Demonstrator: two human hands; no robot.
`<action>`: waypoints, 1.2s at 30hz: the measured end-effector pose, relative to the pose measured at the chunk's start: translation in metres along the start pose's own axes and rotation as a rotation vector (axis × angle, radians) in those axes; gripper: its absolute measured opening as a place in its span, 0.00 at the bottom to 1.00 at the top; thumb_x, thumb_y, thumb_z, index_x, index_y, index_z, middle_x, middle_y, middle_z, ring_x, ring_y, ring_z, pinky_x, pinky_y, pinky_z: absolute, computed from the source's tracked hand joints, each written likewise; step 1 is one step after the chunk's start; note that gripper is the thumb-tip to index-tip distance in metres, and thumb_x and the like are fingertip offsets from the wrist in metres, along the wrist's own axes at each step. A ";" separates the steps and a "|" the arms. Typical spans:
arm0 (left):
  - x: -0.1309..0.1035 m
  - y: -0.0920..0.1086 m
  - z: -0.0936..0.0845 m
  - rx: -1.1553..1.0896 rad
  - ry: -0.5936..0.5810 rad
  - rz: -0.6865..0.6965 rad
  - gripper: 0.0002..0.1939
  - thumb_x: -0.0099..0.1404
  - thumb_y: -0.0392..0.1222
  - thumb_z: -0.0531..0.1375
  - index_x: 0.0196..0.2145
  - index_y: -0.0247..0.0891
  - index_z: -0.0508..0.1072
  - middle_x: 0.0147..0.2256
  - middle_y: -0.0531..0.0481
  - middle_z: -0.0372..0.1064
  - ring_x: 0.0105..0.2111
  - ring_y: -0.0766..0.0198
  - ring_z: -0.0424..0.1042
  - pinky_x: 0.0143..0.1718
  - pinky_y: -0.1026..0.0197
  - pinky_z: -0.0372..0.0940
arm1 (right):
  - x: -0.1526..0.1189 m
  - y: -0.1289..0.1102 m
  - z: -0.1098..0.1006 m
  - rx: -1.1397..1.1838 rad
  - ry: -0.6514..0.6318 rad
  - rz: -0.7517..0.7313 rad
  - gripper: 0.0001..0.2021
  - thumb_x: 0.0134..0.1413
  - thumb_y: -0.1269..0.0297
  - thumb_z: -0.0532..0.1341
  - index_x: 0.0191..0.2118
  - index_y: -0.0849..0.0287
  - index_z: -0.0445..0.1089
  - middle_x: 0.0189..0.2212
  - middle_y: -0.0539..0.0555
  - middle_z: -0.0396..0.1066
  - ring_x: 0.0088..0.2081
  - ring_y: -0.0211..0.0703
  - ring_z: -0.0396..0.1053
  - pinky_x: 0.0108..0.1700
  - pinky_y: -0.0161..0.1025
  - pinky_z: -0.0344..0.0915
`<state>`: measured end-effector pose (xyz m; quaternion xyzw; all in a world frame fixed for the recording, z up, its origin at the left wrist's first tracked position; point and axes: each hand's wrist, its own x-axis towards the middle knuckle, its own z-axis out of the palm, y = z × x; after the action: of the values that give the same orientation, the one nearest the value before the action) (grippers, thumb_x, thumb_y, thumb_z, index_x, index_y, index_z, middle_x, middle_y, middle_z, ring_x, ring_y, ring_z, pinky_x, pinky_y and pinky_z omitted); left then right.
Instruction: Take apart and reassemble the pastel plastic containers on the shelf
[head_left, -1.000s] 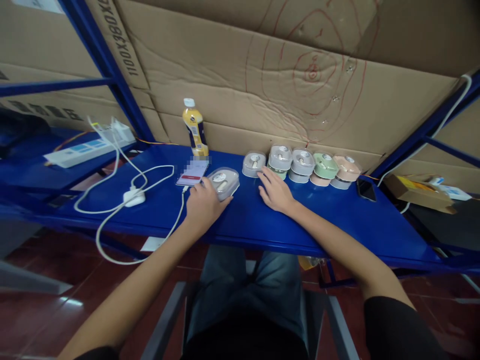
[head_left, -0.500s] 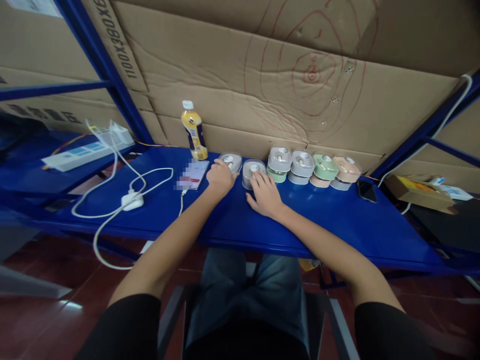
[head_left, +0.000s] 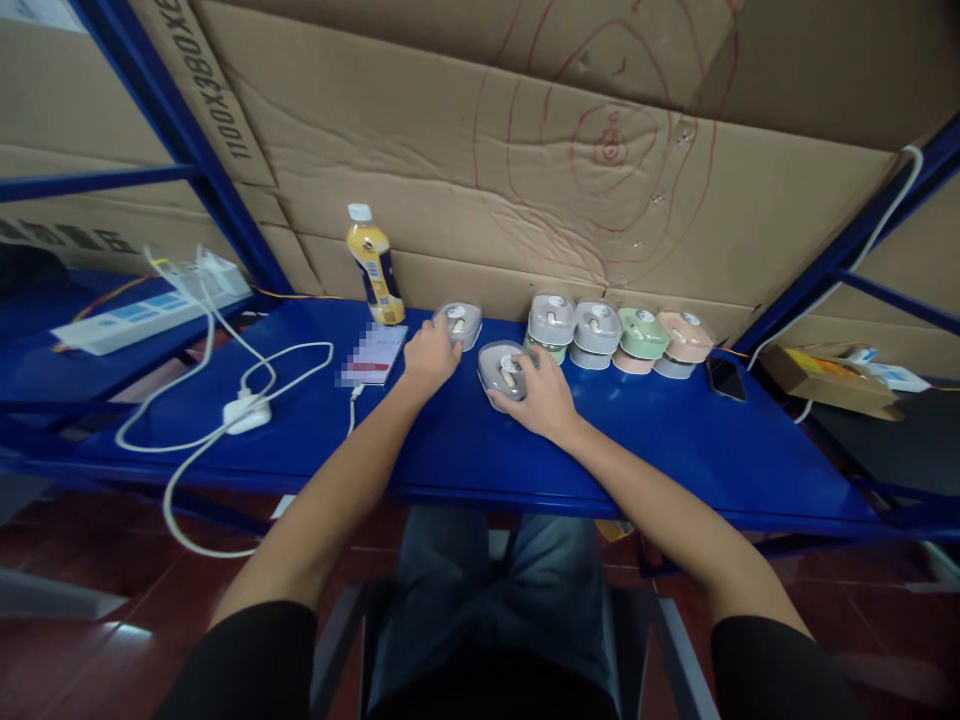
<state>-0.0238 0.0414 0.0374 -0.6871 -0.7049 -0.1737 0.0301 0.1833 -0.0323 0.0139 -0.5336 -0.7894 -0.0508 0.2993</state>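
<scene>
My right hand (head_left: 544, 395) grips a grey lidded box (head_left: 495, 368) by its right side. Its thumb is at the near edge and its fingers are over the far right corner; the box rests on the blue table, slightly turned. My left hand (head_left: 433, 357) is closed on the near left side of another small grey box with a clear lid (head_left: 463, 322), fingers bent against it. Both lids carry a round white label and a pale handle-like piece. To the right, in a row, stand stacked boxes: grey over green (head_left: 553, 318), grey (head_left: 598, 326), green (head_left: 643, 333) and pinkish (head_left: 686, 336).
A yellow drink bottle (head_left: 375, 268) and a phone with a lit screen (head_left: 379, 353) are left of my left hand. White charging cable and adapter (head_left: 247, 412) lie further left, near a power strip (head_left: 154, 305). A dark phone (head_left: 726, 379) sits at the right; cardboard (head_left: 420, 200) backs the table.
The right-hand grey box has come nearer and is turned. My right hand has shifted from its top to its right side. The left hand stays by its box; the view has shifted slightly.
</scene>
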 end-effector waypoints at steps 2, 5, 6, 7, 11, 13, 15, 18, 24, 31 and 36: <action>0.002 -0.002 0.001 -0.001 0.022 0.009 0.28 0.74 0.47 0.57 0.67 0.33 0.63 0.59 0.27 0.69 0.58 0.36 0.74 0.55 0.45 0.71 | 0.001 0.000 0.000 0.019 -0.039 0.031 0.28 0.59 0.48 0.66 0.59 0.61 0.68 0.64 0.72 0.64 0.62 0.68 0.66 0.63 0.61 0.66; 0.002 -0.002 0.003 -0.015 0.017 0.024 0.28 0.74 0.46 0.56 0.68 0.34 0.64 0.59 0.28 0.68 0.57 0.36 0.74 0.55 0.43 0.71 | 0.003 0.001 -0.003 0.021 -0.080 0.047 0.26 0.55 0.56 0.66 0.57 0.60 0.66 0.62 0.71 0.67 0.60 0.68 0.68 0.62 0.62 0.67; 0.002 -0.002 0.003 -0.026 0.014 0.032 0.28 0.74 0.46 0.55 0.68 0.34 0.65 0.58 0.28 0.68 0.57 0.36 0.74 0.55 0.43 0.71 | 0.003 0.001 -0.005 0.019 -0.086 0.046 0.26 0.53 0.57 0.66 0.56 0.59 0.65 0.61 0.70 0.68 0.60 0.68 0.68 0.62 0.62 0.67; 0.001 -0.001 0.003 -0.040 0.012 0.045 0.27 0.74 0.45 0.55 0.67 0.34 0.65 0.58 0.28 0.69 0.57 0.36 0.74 0.55 0.43 0.71 | 0.004 0.001 -0.007 0.021 -0.091 0.047 0.25 0.53 0.58 0.66 0.55 0.59 0.65 0.59 0.70 0.69 0.60 0.68 0.68 0.61 0.62 0.67; -0.004 0.003 0.002 -0.115 0.022 0.103 0.27 0.75 0.43 0.55 0.68 0.33 0.65 0.57 0.28 0.70 0.57 0.38 0.74 0.56 0.43 0.71 | 0.005 0.004 -0.008 0.037 -0.090 0.090 0.26 0.55 0.49 0.69 0.53 0.59 0.65 0.54 0.69 0.72 0.57 0.66 0.71 0.58 0.59 0.69; -0.006 0.005 0.003 -0.184 0.056 0.138 0.25 0.74 0.42 0.55 0.66 0.32 0.67 0.56 0.30 0.72 0.56 0.41 0.75 0.57 0.45 0.70 | 0.006 0.008 -0.008 0.050 -0.093 0.116 0.28 0.57 0.44 0.68 0.53 0.59 0.65 0.52 0.69 0.74 0.54 0.66 0.73 0.56 0.58 0.70; -0.008 0.006 0.005 -0.326 0.084 0.225 0.20 0.74 0.42 0.56 0.60 0.32 0.72 0.53 0.33 0.75 0.54 0.46 0.76 0.59 0.47 0.70 | 0.009 0.015 -0.009 0.092 -0.125 0.102 0.29 0.57 0.45 0.68 0.55 0.59 0.64 0.52 0.68 0.75 0.55 0.66 0.74 0.54 0.58 0.71; -0.014 0.008 0.013 -0.648 0.014 0.444 0.24 0.70 0.49 0.63 0.58 0.33 0.72 0.55 0.35 0.76 0.55 0.50 0.77 0.60 0.48 0.70 | 0.012 0.034 -0.018 0.213 -0.217 0.003 0.35 0.50 0.50 0.72 0.60 0.59 0.63 0.57 0.68 0.73 0.57 0.64 0.73 0.56 0.57 0.71; -0.032 0.021 0.030 -0.888 -0.326 0.696 0.60 0.44 0.55 0.80 0.69 0.38 0.62 0.65 0.30 0.68 0.65 0.38 0.70 0.65 0.37 0.65 | 0.003 0.072 -0.040 0.432 -0.366 -0.177 0.45 0.43 0.52 0.75 0.66 0.60 0.63 0.63 0.66 0.70 0.62 0.63 0.71 0.64 0.59 0.67; -0.042 0.031 0.038 -0.917 -0.309 0.671 0.59 0.47 0.53 0.78 0.70 0.39 0.58 0.60 0.33 0.73 0.60 0.39 0.74 0.63 0.38 0.67 | -0.003 0.071 -0.041 0.390 -0.269 -0.146 0.47 0.45 0.42 0.76 0.68 0.57 0.65 0.64 0.66 0.71 0.63 0.66 0.71 0.64 0.63 0.68; -0.043 0.025 0.033 -0.765 -0.257 0.706 0.55 0.54 0.53 0.75 0.73 0.38 0.58 0.62 0.33 0.69 0.63 0.40 0.70 0.66 0.38 0.65 | 0.001 0.095 -0.067 0.434 -0.218 -0.023 0.35 0.57 0.43 0.69 0.65 0.54 0.67 0.58 0.61 0.76 0.57 0.62 0.75 0.61 0.61 0.71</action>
<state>0.0096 0.0097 -0.0009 -0.8600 -0.3153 -0.3119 -0.2524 0.2935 -0.0177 0.0465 -0.4502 -0.8153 0.1746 0.3195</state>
